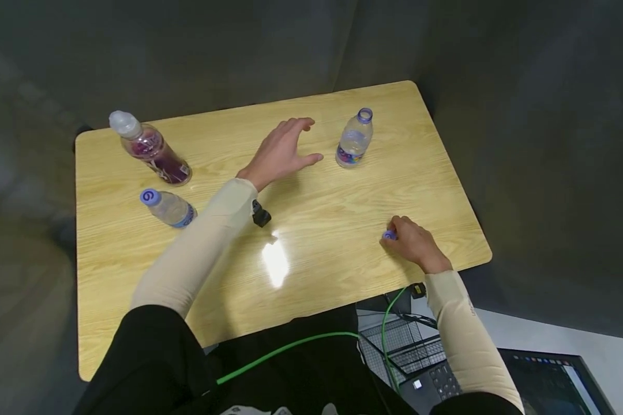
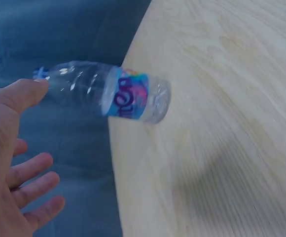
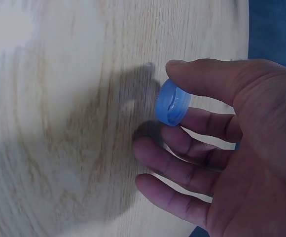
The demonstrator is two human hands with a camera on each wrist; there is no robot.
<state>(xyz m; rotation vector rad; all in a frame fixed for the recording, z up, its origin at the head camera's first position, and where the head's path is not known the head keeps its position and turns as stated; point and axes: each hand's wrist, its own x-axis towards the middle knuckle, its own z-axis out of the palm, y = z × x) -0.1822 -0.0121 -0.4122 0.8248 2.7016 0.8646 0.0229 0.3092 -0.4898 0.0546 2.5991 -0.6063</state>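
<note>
My right hand (image 1: 414, 242) pinches a blue bottle cap (image 3: 172, 103) between thumb and fingers, low over the right front part of the table. In the right wrist view the cap's hollow underside partly shows. The left hand (image 1: 280, 151) is held above the table with its thumb and fingers spread and nothing between them. To its right, a clear plastic bottle (image 1: 355, 138) with a colourful label stands upright and uncapped. The left wrist view shows this bottle (image 2: 125, 94) beyond the thumb, apart from the fingers in the head view.
On the table's left stand a tall bottle of dark purple drink (image 1: 158, 153) with a whitish cap and a small clear bottle (image 1: 168, 207) with a blue cap. A green cable (image 1: 291, 346) crosses my lap. Below the table's front edge are a wire basket (image 1: 394, 346) and a laptop (image 1: 550, 380).
</note>
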